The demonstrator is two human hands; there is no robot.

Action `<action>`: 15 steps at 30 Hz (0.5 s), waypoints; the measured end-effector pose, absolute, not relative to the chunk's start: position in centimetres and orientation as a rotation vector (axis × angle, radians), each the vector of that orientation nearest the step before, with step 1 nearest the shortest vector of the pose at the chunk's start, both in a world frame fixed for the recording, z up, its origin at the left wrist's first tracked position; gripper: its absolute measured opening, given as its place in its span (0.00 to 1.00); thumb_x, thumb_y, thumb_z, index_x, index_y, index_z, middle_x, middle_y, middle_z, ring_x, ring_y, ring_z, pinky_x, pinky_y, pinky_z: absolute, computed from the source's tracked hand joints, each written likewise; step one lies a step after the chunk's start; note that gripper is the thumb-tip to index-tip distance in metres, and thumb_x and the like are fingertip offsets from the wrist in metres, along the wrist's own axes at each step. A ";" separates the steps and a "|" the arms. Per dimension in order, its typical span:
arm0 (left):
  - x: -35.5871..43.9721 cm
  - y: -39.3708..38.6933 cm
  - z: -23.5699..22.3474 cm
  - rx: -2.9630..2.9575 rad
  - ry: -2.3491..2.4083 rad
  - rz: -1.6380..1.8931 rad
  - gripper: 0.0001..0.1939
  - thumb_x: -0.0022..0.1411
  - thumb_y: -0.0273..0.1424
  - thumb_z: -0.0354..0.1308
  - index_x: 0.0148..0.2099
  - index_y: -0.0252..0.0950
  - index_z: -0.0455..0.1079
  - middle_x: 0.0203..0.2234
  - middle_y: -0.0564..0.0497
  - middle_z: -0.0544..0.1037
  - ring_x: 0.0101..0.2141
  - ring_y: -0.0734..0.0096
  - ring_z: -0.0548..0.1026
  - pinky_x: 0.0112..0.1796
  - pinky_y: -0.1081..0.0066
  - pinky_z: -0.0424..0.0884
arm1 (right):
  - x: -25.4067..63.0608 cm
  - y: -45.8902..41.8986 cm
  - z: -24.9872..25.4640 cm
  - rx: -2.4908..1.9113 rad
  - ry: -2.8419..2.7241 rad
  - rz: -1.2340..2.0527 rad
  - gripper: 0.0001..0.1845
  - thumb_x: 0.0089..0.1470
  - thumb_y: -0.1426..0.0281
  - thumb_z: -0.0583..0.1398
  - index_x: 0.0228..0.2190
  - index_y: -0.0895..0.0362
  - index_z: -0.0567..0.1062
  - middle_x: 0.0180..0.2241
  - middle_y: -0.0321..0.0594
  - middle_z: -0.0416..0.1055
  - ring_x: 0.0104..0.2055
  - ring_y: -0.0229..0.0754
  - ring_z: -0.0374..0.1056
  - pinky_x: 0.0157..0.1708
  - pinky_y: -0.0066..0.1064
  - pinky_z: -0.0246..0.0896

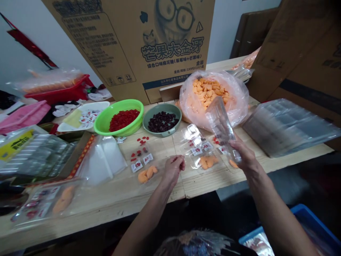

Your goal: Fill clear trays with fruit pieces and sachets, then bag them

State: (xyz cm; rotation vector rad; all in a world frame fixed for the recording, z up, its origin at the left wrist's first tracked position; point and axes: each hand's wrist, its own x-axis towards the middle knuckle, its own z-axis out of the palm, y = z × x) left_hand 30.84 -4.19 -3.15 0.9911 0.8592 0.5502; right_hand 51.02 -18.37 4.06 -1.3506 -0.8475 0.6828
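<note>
My right hand (244, 153) grips a clear plastic tray (220, 119), held tilted above the table beside the bag of orange candies. My left hand (174, 166) is closed just over the table, its fingers curled; whether anything is in them is hidden. Right of it lies a filled clear tray (195, 137) with small printed packets and orange pieces (208, 162). To its left, another clear tray holds red and dark pieces, printed packets (136, 166) and orange pieces (147, 174). Under my right hand, red bits and an orange piece (233, 163) are partly covered.
Behind stand a green bowl (99, 122) of red pieces, a grey-green bowl (149, 128) of dark pieces and an open bag (239, 103) of orange candies. Stacked clear sheets (290, 124) lie right. Large cartons (128, 46) rise behind. A blue bin (317, 222) sits below.
</note>
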 end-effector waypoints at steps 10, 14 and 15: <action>31.5 -7.4 2.7 1.006 0.653 0.646 0.19 0.53 0.38 0.71 0.43 0.34 0.74 0.28 0.53 0.76 0.27 0.77 0.72 0.30 0.77 0.67 | 47.2 -18.8 3.0 -1.311 -1.190 0.753 0.43 0.60 0.52 0.59 0.70 0.45 0.50 0.72 0.33 0.43 0.73 0.54 0.34 0.70 0.50 0.28; 33.6 -8.0 4.0 0.753 0.544 0.606 0.17 0.46 0.35 0.76 0.36 0.33 0.76 0.27 0.53 0.77 0.27 0.79 0.72 0.32 0.77 0.69 | 45.2 -16.5 1.2 -1.131 -1.198 0.872 0.42 0.59 0.48 0.57 0.69 0.48 0.54 0.71 0.36 0.45 0.73 0.52 0.35 0.70 0.47 0.26; 34.1 -7.9 3.9 0.731 0.569 0.626 0.17 0.44 0.34 0.77 0.34 0.32 0.76 0.26 0.54 0.76 0.26 0.80 0.72 0.32 0.78 0.69 | 45.0 -16.0 0.6 -1.081 -1.145 0.896 0.43 0.57 0.45 0.57 0.68 0.49 0.57 0.70 0.38 0.48 0.72 0.52 0.37 0.70 0.47 0.27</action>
